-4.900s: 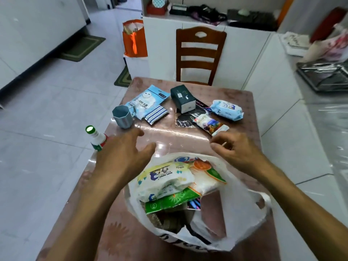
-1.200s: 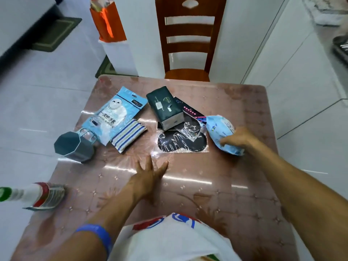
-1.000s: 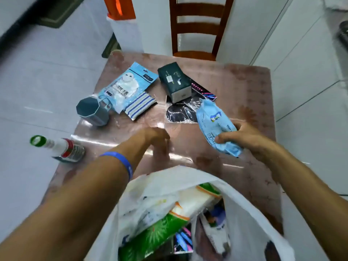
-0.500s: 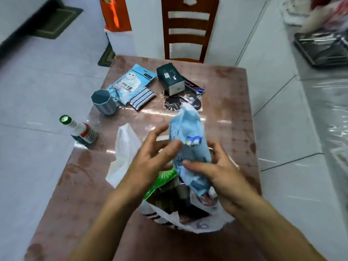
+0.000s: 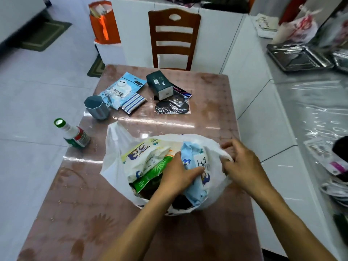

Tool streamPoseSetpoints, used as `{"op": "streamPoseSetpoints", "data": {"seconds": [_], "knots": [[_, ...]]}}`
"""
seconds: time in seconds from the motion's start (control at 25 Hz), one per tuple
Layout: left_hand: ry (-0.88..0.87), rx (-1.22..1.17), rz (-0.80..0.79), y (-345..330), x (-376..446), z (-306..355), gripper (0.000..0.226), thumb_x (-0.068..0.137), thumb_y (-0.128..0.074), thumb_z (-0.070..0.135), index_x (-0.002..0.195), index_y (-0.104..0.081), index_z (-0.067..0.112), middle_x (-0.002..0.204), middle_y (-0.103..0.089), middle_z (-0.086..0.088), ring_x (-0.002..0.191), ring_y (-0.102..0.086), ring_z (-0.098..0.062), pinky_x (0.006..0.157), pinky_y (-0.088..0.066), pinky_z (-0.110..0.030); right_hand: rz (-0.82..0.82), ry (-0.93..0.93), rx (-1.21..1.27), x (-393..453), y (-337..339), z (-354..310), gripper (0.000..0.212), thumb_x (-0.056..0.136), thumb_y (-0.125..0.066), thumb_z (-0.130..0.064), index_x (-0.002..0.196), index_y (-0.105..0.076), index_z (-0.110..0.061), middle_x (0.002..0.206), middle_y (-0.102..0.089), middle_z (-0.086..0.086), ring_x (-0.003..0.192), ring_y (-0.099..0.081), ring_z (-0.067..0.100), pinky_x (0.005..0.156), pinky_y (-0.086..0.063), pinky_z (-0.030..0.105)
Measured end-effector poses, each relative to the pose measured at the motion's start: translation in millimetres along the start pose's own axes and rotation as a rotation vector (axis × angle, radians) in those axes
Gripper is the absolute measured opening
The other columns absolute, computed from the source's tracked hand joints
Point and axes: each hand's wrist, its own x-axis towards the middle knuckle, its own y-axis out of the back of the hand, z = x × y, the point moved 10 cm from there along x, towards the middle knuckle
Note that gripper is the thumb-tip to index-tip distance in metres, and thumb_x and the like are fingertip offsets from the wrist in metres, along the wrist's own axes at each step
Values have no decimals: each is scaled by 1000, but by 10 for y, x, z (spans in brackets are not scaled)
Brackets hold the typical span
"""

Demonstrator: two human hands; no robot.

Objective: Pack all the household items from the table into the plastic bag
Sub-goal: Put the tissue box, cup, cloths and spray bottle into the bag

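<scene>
Bag [image 5: 113, 157] sits mid-table [image 5: 207, 110], mouth up, already holding a baby-wipes pack [image 5: 145, 157] and a green packet [image 5: 150, 178]. Left hand [image 5: 177, 176] is inside the opening, fingers closed on a light-blue wipes pack [image 5: 195, 161] that's mostly in the bag. Right hand [image 5: 243, 166] pinches the bag's right rim. Left on the table: grey cup [image 5: 96, 108], green-capped bottle [image 5: 75, 135], blue glove packet [image 5: 122, 89], striped cloth [image 5: 132, 103], dark tissue box [image 5: 160, 84], and a black item in clear wrap [image 5: 171, 108], possibly gloves.
</scene>
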Motion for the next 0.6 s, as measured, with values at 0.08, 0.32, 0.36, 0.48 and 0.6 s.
{"op": "streamPoseSetpoints", "data": {"seconds": [0.08,0.32,0.36,0.48,0.6], "knots": [[-66,274,25,-105,25,5,50,73,-73,52,111,-59,23,107,-70,1,98,-65,-24,83,-52,-38,41,32,424,25,113,-185,18,89,-60,-12,95,-63,-28,62,-66,0,47,-58,12,43,-47,28],[-220,550,158,120,66,366,47,80,-54,65,92,-62,21,90,-70,-1,84,-63,-25,65,-44,-35,62,224,-239,-7,176,-760,21,91,-54,-46,108,-56,-35,69,-65,-1,57,-53,20,53,-41,30],[-248,524,182,287,102,484,46,81,-51,66,88,-64,22,86,-70,2,81,-64,-22,63,-43,-34,154,236,-470,62,276,-846,35,90,-50,-56,115,-54,-32,81,-69,1,63,-55,22,57,-39,29],[-322,420,285,945,336,840,35,82,-53,57,96,-67,27,83,-71,8,78,-63,-15,64,-45,-30,257,340,-551,443,330,-1233,47,88,-49,-58,123,-50,-26,94,-70,4,68,-56,26,60,-39,30],[-280,440,306,1498,776,889,27,84,-59,47,101,-67,28,88,-72,8,79,-64,-16,71,-52,-32,73,385,-422,1120,-34,-1415,42,88,-55,-50,120,-53,-24,108,-70,6,89,-63,29,76,-53,39]]}}
